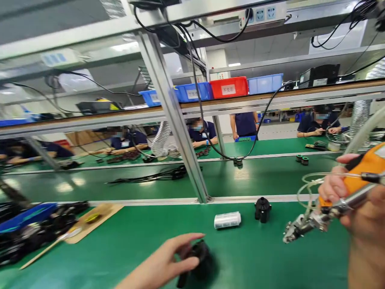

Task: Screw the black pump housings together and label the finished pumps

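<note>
At the lower middle, my left hand (pixel 168 261) has its thumb and fingers around one side of a black round plastic part (pixel 203 259) on the green bench. The part is slightly blurred, and the hand covers its left side. On the right, my right hand (pixel 333 188) is wrapped round an orange hand tool (pixel 363 170) with a metal nozzle pointing down-left and thin clear tubing looped at its front. The nozzle tip is in the air above the bench. Beyond my hands lie a white cylinder (pixel 227 220) on its side and an upright black part (pixel 262 210).
Black parts and a blue tray (pixel 28 216) crowd the left, beside a brown board (pixel 99 218) and a long stick (pixel 45 251). A metal post (pixel 177 120) rises ahead. Cables hang from the shelf, which bears a red bin (pixel 229 87) and blue bins. Several people work beyond.
</note>
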{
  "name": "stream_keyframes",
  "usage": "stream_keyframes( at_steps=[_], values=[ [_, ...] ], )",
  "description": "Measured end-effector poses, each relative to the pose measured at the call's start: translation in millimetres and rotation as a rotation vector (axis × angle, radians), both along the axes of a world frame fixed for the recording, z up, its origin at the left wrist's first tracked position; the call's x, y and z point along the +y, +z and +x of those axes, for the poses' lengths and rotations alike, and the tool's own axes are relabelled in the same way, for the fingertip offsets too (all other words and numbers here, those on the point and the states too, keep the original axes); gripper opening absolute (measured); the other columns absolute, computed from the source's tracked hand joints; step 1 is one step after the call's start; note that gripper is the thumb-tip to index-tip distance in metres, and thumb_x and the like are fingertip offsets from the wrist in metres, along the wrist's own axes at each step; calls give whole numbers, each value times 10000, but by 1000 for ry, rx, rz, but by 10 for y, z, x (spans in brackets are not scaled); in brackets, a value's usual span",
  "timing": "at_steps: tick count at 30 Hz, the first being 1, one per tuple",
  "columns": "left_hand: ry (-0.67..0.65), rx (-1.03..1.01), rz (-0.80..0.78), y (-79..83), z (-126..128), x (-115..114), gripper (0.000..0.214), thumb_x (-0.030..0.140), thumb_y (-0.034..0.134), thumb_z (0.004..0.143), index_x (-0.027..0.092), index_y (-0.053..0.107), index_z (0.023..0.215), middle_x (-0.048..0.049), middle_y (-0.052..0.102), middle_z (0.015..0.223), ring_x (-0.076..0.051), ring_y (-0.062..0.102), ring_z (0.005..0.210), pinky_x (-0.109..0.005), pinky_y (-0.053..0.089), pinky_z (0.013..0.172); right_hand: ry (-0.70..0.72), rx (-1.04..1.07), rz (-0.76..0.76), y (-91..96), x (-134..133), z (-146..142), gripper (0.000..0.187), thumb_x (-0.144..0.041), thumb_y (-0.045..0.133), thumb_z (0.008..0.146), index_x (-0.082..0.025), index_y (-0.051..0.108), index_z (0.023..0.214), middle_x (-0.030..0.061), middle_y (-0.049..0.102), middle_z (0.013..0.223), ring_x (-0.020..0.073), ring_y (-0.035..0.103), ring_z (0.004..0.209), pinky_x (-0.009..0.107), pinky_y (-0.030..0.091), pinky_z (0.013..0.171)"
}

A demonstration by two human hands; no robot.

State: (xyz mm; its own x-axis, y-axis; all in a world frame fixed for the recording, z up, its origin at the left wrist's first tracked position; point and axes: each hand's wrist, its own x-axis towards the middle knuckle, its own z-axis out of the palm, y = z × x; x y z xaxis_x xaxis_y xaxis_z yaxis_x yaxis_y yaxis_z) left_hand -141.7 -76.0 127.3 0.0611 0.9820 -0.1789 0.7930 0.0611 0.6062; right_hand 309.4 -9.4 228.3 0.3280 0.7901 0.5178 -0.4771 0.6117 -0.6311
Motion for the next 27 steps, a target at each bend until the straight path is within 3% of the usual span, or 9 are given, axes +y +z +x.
stream_keyframes(
  at_steps=[2,4,7,10,12,20,27],
  values=[
    [-157,-162,21,-181,730,179,562,589,704,874,302,718,1357,-67,681,1364,-305,640,1206,-311,529,967,5,-39,-6,-14,-8,-142,685,-650,926,619,-228,632,1070,-54,502,635,109,451,446,235,367,409],
    [-228,-336,76,-369,1323,382,532,557,686,894,277,729,1344,-83,681,1364,-309,629,1232,-340,494,1065,-11,-95,11,-67,33,-238,643,-637,907,673,-221,634,1081,-50,519,665,104,463,459,231,378,419],
    [-203,-561,88,-654,1816,677,589,557,718,863,225,720,1349,-97,733,1233,-322,656,1137,-377,514,1039,-41,-158,22,-154,136,-317,601,-590,898,715,-205,628,1090,-43,527,691,94,458,489,229,393,445],
    [-174,-683,77,-874,1919,864,627,564,781,820,216,725,1339,-79,756,1149,-323,653,1071,-385,531,990,-83,-174,23,-198,228,-408,626,-574,922,681,-199,625,1084,-50,509,692,93,449,511,231,404,457],
    [-155,-722,84,-940,1901,901,623,568,803,811,226,732,1326,-64,760,1131,-317,646,1053,-382,531,980,-76,-177,33,-210,268,-489,601,-557,927,679,-194,633,1057,-54,502,693,92,453,514,235,417,467],
    [-189,-816,-8,-744,1954,816,591,559,809,824,183,747,1275,-47,726,1007,-246,618,920,-336,514,882,-54,-232,41,-216,302,-635,500,-457,940,702,-190,658,1018,-45,544,697,91,499,513,227,436,484],
    [-201,-891,-22,-774,1986,824,584,545,824,810,168,742,1248,-39,707,955,-229,611,880,-327,516,864,-99,-302,14,-187,231,-654,546,-509,924,687,-186,648,1030,-34,573,663,110,508,499,238,434,463]
  ],
)
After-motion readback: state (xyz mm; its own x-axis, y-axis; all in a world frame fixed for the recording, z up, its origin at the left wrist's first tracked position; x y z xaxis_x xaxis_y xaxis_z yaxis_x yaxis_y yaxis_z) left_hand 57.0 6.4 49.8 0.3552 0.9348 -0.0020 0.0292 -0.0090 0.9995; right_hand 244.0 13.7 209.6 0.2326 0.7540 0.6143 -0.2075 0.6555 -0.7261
